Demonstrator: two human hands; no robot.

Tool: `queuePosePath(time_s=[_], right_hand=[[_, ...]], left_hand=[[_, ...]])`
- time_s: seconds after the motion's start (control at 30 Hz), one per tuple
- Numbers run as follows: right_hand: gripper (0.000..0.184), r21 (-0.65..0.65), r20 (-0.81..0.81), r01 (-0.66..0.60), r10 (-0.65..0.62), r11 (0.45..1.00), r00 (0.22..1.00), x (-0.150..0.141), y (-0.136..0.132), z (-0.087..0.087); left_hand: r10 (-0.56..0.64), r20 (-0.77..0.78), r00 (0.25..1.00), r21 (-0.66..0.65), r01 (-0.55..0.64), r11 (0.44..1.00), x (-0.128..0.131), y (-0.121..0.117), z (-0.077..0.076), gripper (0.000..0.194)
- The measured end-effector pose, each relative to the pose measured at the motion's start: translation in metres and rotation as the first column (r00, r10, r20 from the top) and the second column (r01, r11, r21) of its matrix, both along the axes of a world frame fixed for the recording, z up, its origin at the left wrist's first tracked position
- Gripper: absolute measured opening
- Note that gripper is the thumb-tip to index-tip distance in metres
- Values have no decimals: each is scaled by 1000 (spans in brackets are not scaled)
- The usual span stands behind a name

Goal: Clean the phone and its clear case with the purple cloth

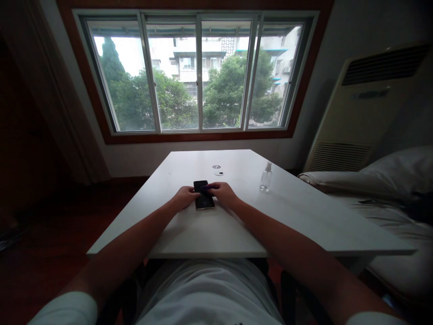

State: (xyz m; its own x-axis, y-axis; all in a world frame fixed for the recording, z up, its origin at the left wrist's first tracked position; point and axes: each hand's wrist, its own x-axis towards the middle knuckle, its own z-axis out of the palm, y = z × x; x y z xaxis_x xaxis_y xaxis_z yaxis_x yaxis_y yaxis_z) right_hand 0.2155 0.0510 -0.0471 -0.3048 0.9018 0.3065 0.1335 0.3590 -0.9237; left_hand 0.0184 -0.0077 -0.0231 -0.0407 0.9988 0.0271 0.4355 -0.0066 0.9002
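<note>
A black smartphone (pixel 204 201) lies screen up on the white table (pixel 209 234), in front of my body. My left hand (pixel 185 197) grips it by its left edge, with the thumb over the rim of the screen. In my right hand (pixel 221 192) the fingers are closed on a small dark purple cloth (pixel 210 186), which rests against the upper right part of the screen. How the cloth is folded under the fingers is too small to tell. To the right of this hand, a clear spray bottle (pixel 265 180) stands upright.
Beyond the phone lie a round black-and-white piece (pixel 216 167) and a white rounded piece with a dark spot (pixel 218 174). A sofa (pixel 379 180) and a tall air conditioner (pixel 365 108) are at the right. A window (pixel 199 76) spans the far wall.
</note>
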Motion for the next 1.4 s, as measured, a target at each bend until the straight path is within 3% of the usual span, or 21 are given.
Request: queuePosePath(time_s=[0.17,0.37,0.7,0.93,1.13,1.27,1.4], right_hand=[[28,8,53,-11,11,1000,999,-1,1,-5],[31,2,69,2,-2,1000,998,1,8,-9],[22,145,196,22,-51,989,979,3,5,-3],[32,304,66,191,-221,933,973,4,5,4],[24,355,287,-8,-101,935,953,-3,-2,0],[23,307,307,104,-201,946,930,-3,4,-2],[24,244,277,275,-338,930,899,16,22,3]], left_hand=[[4,-52,999,28,-3,1000,-2,3,-4,29],[61,-99,993,37,-57,998,-2,4,-5,67],[17,-317,948,61,3,998,-4,6,-4,52],[7,-405,914,96,36,995,-6,7,-4,49],[-41,-437,899,129,108,986,-10,10,-11,54],[-106,-374,921,117,161,980,-12,13,-18,59],[-165,-294,942,59,190,980,-13,17,-21,69]])
